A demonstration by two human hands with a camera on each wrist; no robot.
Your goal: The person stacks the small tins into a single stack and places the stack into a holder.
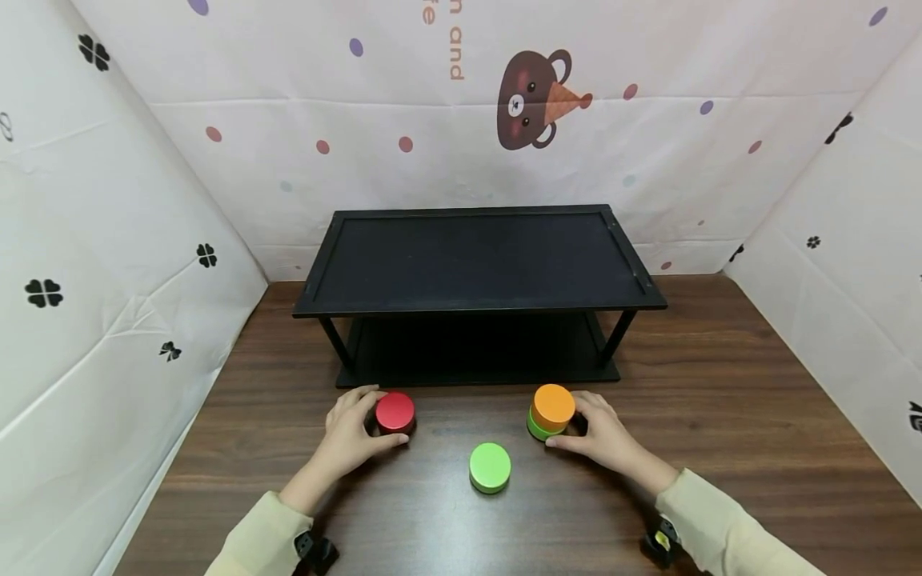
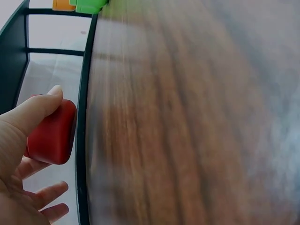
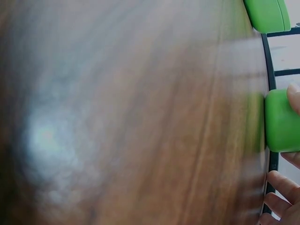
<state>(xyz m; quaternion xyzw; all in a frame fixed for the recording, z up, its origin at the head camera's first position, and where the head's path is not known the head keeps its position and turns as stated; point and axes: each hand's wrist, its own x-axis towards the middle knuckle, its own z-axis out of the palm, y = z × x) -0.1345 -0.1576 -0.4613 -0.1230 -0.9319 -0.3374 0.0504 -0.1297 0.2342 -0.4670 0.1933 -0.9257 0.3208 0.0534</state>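
Observation:
My left hand (image 1: 353, 430) pinches a red round block (image 1: 395, 411) between thumb and fingers, in front of the black shelf's left part. Up close in the left wrist view, the thumb lies on the side of the red block (image 2: 54, 133) and the other fingers spread beyond it. On the right, an orange round block (image 1: 554, 404) sits on top of a green round block (image 1: 539, 430). My right hand (image 1: 599, 432) grips this stack low, thumb on the green block (image 3: 281, 123). Another green round block (image 1: 490, 466) stands by itself on the table between both hands.
A black two-tier shelf (image 1: 475, 260) stands at the back of the brown wooden table (image 1: 691, 368). White printed cloth walls (image 1: 403, 176) enclose the table at the back, left and right. Dark wrist devices (image 1: 317, 552) are strapped over the pale sleeves.

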